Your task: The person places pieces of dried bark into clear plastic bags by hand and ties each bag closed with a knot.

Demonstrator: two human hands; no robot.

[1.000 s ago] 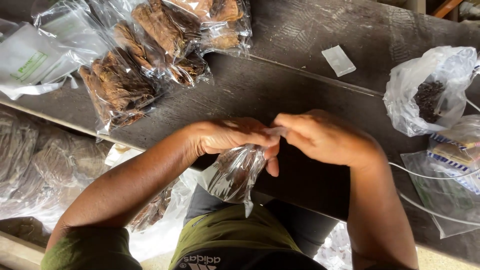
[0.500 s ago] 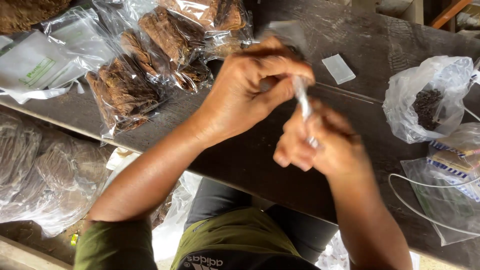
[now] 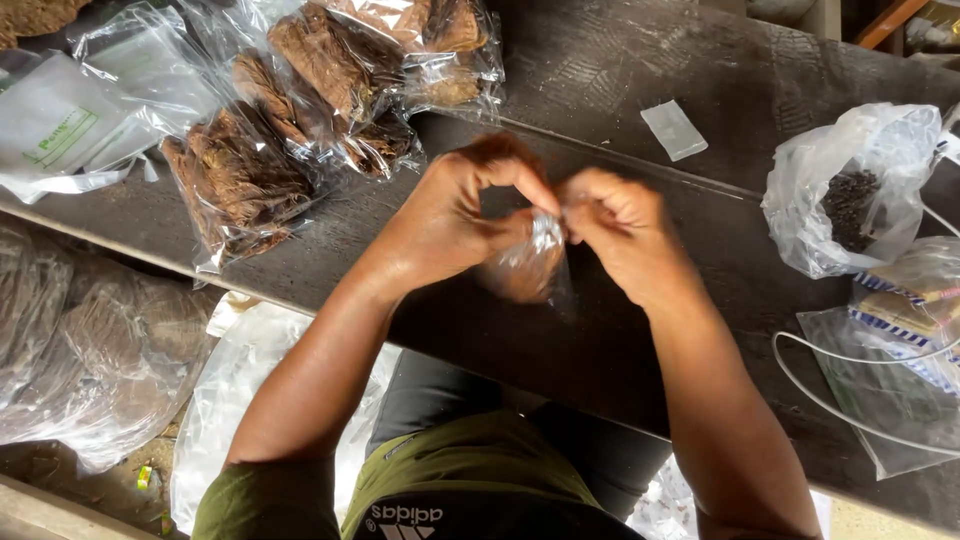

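Observation:
Both of my hands meet over the dark wooden table (image 3: 620,90). My left hand (image 3: 462,215) and my right hand (image 3: 615,230) pinch the top of a small clear plastic bag (image 3: 525,268) with something brownish inside. The bag hangs just below my fingers, above the table top. Its mouth is hidden between my fingertips.
Several clear bags of brown dried leaves (image 3: 300,110) lie at the back left. A white plastic bag with dark bits (image 3: 850,195) sits at the right, with clear bags (image 3: 900,350) below it. A small empty clear sachet (image 3: 675,128) lies beyond my hands. Big plastic sacks (image 3: 90,350) rest low at left.
My hands were raised and apart half a second ago, twisting the bag. They have come back down together and now hold the bag's top between them.

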